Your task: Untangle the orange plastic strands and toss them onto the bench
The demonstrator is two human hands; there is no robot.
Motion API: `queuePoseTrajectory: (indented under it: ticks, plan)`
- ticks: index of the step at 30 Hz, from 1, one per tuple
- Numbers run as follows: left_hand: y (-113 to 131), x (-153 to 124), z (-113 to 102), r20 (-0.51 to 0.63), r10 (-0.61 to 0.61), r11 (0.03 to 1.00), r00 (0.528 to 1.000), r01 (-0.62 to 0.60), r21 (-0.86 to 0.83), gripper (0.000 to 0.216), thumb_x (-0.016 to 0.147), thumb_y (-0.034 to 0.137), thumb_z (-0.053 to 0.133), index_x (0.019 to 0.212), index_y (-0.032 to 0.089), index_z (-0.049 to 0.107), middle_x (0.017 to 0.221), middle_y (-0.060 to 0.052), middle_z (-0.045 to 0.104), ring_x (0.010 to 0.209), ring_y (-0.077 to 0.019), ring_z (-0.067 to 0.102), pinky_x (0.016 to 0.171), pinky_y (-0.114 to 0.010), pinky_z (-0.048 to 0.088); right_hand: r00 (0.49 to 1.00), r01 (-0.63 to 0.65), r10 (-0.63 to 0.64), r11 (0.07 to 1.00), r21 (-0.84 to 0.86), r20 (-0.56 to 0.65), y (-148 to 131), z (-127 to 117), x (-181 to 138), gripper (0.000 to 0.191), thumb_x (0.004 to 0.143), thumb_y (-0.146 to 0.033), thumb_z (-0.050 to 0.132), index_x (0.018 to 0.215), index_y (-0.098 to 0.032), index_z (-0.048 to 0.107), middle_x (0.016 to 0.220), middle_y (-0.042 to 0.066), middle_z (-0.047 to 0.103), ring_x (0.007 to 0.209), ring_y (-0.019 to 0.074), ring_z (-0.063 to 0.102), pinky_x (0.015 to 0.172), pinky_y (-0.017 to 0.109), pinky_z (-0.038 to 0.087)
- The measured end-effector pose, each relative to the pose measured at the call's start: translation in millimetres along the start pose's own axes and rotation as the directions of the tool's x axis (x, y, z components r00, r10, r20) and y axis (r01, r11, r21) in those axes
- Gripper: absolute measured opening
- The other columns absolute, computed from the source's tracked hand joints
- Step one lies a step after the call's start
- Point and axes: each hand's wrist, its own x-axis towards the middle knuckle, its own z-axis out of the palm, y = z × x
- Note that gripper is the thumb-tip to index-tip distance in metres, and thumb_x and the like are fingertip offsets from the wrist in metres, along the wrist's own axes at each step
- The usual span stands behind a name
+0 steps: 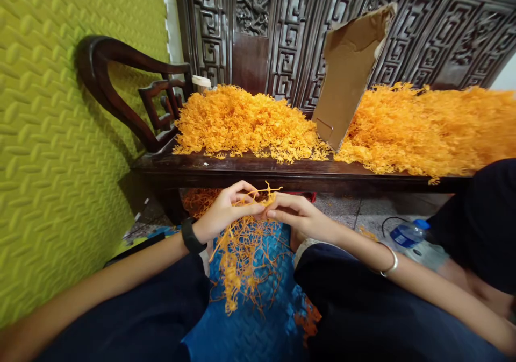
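My left hand (226,208) and my right hand (296,215) meet in front of the bench, both pinched on a small orange plastic piece (266,192). A long tangled strand of joined orange pieces (242,260) hangs down from my fingers between my knees, over a blue mat (250,335). A black band is on my left wrist and a silver bangle on my right.
A dark carved wooden bench (282,171) carries two big heaps of orange pieces (245,122) (435,128), split by a leaning cardboard sheet (349,71). A plastic water bottle (409,234) lies on the floor at right. Green padded wall (52,136) at left.
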Motion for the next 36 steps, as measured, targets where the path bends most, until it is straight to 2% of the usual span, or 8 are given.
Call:
queuePoseTrajectory:
  ticks: [2,4,10,13,17,20,26,36]
  plan:
    - [-1,0,-1,0.062,0.007,1.000,0.998,-0.009,0.022,0.037,0.065,0.020,0.074,0.098,0.016,0.059,0.092,-0.002,0.065,0.085,-0.0154,0.061,0.077,-0.027,0.047,1.000,-0.004,0.004,0.999,-0.052,-0.010,3,1,1,0.020,0.089,-0.030,0.051,0.083,-0.015,0.061,0.084,0.003,0.057,0.082,0.0125,0.054,0.077,0.029,0.045]
    - [-3,1,-2,0.106,0.037,0.998,0.994,-0.043,0.050,0.033,0.068,0.020,0.071,0.100,0.016,0.062,0.099,-0.004,0.066,0.093,-0.0173,0.060,0.084,-0.029,0.045,1.000,0.013,-0.015,0.997,-0.073,-0.022,6,1,2,0.021,0.090,-0.031,0.050,0.083,-0.015,0.060,0.084,0.003,0.056,0.082,0.0126,0.053,0.078,0.029,0.044]
    - [-2,1,-3,0.067,0.050,0.999,0.997,-0.051,0.014,0.008,0.073,0.022,0.067,0.076,0.014,0.069,0.080,-0.001,0.067,0.079,-0.0146,0.061,0.079,-0.027,0.045,0.998,0.043,-0.043,0.999,0.010,0.053,7,0,4,0.023,0.091,-0.032,0.047,0.083,-0.015,0.059,0.085,0.004,0.059,0.085,0.0127,0.056,0.082,0.030,0.044]
    - [-2,-1,-3,0.109,-0.054,0.976,0.993,0.075,-0.204,0.009,0.072,0.022,0.069,0.076,0.014,0.068,0.072,-0.001,0.066,0.069,-0.0120,0.061,0.072,-0.025,0.046,0.994,0.007,-0.014,0.998,0.069,0.105,5,-2,2,0.022,0.092,-0.032,0.046,0.085,-0.015,0.057,0.088,0.004,0.058,0.087,0.0125,0.055,0.081,0.029,0.044]
    - [-6,-2,-4,0.340,-0.166,0.864,0.926,0.303,-0.403,0.014,0.070,0.023,0.072,0.076,0.013,0.065,0.065,-0.001,0.064,0.059,-0.0105,0.060,0.061,-0.023,0.045,0.981,-0.032,0.008,0.992,0.123,0.193,0,-7,-2,0.020,0.091,-0.029,0.047,0.083,-0.014,0.057,0.080,0.002,0.056,0.076,0.0098,0.052,0.073,0.025,0.043]
    - [-8,-4,-3,0.433,-0.165,0.865,0.886,0.341,-0.367,0.014,0.069,0.023,0.072,0.073,0.012,0.065,0.061,0.001,0.060,0.052,-0.0087,0.056,0.056,-0.022,0.043,0.953,-0.119,0.056,0.973,0.198,0.297,-5,-10,-7,0.018,0.090,-0.026,0.049,0.081,-0.013,0.057,0.077,0.001,0.055,0.070,0.0084,0.052,0.067,0.022,0.043]
    - [-5,-7,10,0.463,-0.150,0.941,0.874,0.270,-0.204,0.018,0.072,0.029,0.070,0.070,0.012,0.063,0.061,0.002,0.058,0.054,-0.0078,0.053,0.059,-0.023,0.043,0.939,-0.231,0.159,0.949,0.216,0.305,-4,-16,-17,0.018,0.081,-0.021,0.053,0.068,-0.011,0.058,0.064,-0.001,0.053,0.058,0.0072,0.049,0.056,0.019,0.040]
    - [-6,-6,35,0.607,-0.198,0.966,0.770,0.257,-0.011,0.018,0.070,0.031,0.071,0.072,0.015,0.062,0.060,0.004,0.055,0.054,-0.0078,0.049,0.056,-0.021,0.041,0.802,-0.329,0.208,0.936,0.123,0.560,1,-30,-34,0.015,0.077,-0.019,0.052,0.070,-0.010,0.061,0.062,0.000,0.055,0.054,0.0062,0.048,0.054,0.017,0.040]
